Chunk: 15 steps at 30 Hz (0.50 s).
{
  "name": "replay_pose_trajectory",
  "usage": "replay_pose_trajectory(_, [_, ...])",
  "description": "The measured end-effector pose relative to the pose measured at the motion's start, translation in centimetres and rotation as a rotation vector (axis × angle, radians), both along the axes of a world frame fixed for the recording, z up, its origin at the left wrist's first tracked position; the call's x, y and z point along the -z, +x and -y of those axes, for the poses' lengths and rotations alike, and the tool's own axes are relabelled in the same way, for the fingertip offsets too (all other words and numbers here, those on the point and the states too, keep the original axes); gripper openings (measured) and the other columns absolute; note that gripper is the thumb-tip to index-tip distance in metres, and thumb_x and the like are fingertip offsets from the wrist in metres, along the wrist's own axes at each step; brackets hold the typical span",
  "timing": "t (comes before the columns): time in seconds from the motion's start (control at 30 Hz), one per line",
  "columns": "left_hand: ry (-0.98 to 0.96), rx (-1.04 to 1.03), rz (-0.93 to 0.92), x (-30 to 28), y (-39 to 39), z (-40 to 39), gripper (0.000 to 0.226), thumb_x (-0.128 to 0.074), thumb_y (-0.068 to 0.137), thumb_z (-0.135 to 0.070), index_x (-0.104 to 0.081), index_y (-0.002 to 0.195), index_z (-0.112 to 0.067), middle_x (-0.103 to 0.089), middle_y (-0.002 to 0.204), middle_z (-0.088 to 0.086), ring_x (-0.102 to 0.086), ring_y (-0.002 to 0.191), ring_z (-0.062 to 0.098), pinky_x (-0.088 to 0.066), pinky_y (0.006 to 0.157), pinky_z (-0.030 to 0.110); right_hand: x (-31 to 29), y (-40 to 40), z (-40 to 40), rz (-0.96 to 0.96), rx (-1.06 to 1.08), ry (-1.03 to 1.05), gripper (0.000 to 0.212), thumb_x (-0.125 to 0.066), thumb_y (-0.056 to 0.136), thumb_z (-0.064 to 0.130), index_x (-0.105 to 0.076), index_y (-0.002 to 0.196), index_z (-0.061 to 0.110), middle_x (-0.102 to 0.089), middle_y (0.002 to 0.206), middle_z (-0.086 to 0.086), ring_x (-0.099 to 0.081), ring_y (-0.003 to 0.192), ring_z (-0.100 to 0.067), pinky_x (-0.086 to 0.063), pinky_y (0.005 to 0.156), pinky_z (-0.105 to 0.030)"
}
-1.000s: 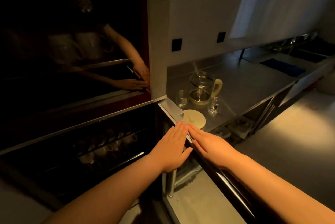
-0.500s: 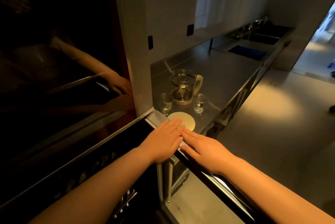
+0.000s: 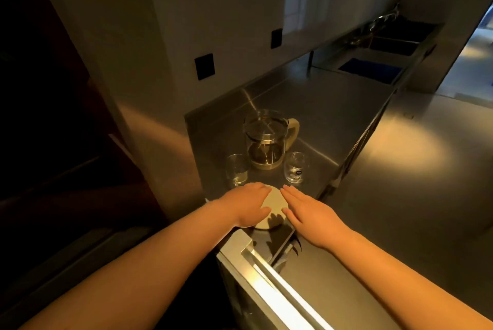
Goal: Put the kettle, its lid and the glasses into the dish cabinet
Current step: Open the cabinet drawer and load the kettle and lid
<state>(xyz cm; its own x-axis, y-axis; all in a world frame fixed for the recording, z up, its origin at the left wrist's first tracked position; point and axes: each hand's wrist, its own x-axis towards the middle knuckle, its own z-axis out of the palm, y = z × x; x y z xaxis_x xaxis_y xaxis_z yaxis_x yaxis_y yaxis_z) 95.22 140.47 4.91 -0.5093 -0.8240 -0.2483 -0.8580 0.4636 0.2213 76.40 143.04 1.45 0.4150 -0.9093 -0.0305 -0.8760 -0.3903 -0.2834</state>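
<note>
Both your hands lie flat, fingers straight, over the pale round lid [image 3: 274,207] at the near end of the steel desk [image 3: 333,116]. Your left hand [image 3: 246,205] covers the lid's left side, palm down; your right hand [image 3: 306,211] rests along its right edge, fingertips pointing far and left. Neither hand curls round the lid; whether the palms press on it or only sit above it cannot be told.

Just beyond the lid stand two glasses. The left glass [image 3: 237,169] is upright, close to your left fingertips. The right glass [image 3: 294,166] is upright too, with a small dark mark low on its side. Between them and a little farther stands the glass kettle [image 3: 265,140], upright, its cream handle turned to the right and its mouth uncovered.

To the near left is the dark cabinet [image 3: 53,142]; its inside is too dim to make out. At the far right end of the desk is a sink [image 3: 392,44] with a blue mat [image 3: 370,69] beside it.
</note>
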Motion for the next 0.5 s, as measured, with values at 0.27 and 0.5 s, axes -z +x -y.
replay_pose_trajectory(0.27, [0.022, 0.032, 0.197, 3.9, -3.4, 5.2, 0.054, -0.052, 0.093, -0.022, -0.030, 0.143, -0.014, -0.037, 0.141, 0.009, -0.038, 0.129, 0.028, -0.041, 0.102, 0.043, 1.1, -1.6, 7.0, 0.058, 0.019, 0.003, 0.056, -0.032, 0.098, 0.041, -0.018, 0.148, 0.019, -0.017, 0.155, 0.002, -0.017, 0.141, -0.011, -0.023, 0.110, -0.028])
replay_pose_trajectory(0.5, [-0.127, 0.129, 0.126, 6.1, -4.3, 8.2, 0.036, -0.052, 0.093, -0.022, -0.049, 0.127, -0.011, -0.047, 0.126, 0.008, -0.046, 0.115, 0.023, -0.046, 0.091, 0.038, 0.8, -1.5, 12.0, 0.117, 0.015, -0.038, 0.055, -0.037, 0.098, 0.035, -0.022, 0.147, 0.014, -0.022, 0.154, -0.004, -0.020, 0.140, -0.016, -0.023, 0.111, -0.031])
